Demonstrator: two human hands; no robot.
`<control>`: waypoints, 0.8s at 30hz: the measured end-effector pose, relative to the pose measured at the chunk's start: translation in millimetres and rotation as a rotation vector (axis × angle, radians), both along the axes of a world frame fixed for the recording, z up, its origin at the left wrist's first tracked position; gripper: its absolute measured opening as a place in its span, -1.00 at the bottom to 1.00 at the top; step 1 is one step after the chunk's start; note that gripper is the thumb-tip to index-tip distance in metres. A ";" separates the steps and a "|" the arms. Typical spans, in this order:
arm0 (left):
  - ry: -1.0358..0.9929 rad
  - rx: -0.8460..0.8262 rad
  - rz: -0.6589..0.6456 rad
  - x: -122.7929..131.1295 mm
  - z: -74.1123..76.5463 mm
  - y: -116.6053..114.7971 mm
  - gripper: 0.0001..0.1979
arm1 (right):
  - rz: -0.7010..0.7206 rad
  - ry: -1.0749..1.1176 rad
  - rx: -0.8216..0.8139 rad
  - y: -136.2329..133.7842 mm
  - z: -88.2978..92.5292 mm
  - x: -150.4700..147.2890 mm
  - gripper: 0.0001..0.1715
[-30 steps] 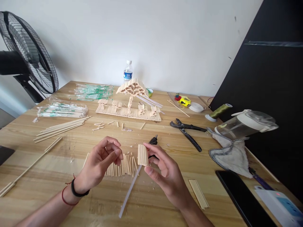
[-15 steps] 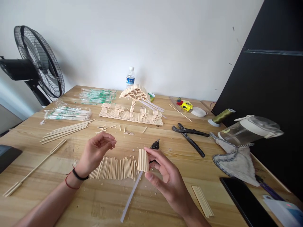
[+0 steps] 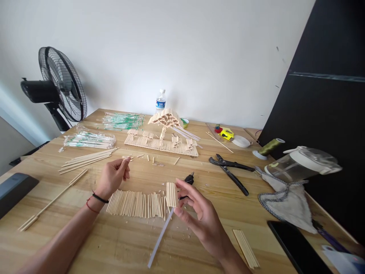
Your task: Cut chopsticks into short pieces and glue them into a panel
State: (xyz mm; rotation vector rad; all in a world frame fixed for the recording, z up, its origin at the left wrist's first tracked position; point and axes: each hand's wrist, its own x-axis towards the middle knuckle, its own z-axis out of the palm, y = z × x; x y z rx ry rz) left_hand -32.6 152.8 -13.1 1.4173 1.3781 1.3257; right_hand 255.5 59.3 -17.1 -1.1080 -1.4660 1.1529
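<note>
Between the thumb and fingers of my right hand is a small panel of short wooden sticks, held upright by its ends. My left hand hovers over the table behind a row of short sticks, thumb pressed against the fingers; anything pinched there is too small to make out. A black glue gun lies partly hidden behind my right hand, a translucent glue stick trailing toward the front. Farther back stands a stick-built model with a tree-like roof.
Bagged sticks and loose long sticks lie left. Black pliers, a yellow tape measure, a lidded jar, a cloth and a phone are on the right. Another stick panel lies near the front.
My left hand has turned, its thumb now pointing up and away. My right hand still holds the panel. The view has shifted slightly, moving the background right and down.
</note>
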 end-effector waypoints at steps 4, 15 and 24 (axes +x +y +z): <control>-0.070 0.036 -0.058 2.2 -2.4 0.6 -0.72 | -0.007 -0.021 0.029 2.8 -3.0 0.7 -0.24; -0.197 -0.047 -0.806 55.4 20.9 -39.1 0.00 | 0.007 0.026 0.045 10.4 -0.4 1.1 -0.13; -0.297 -0.007 -0.690 84.4 16.5 -30.0 -0.24 | -0.076 0.066 0.091 14.9 2.8 5.7 -0.18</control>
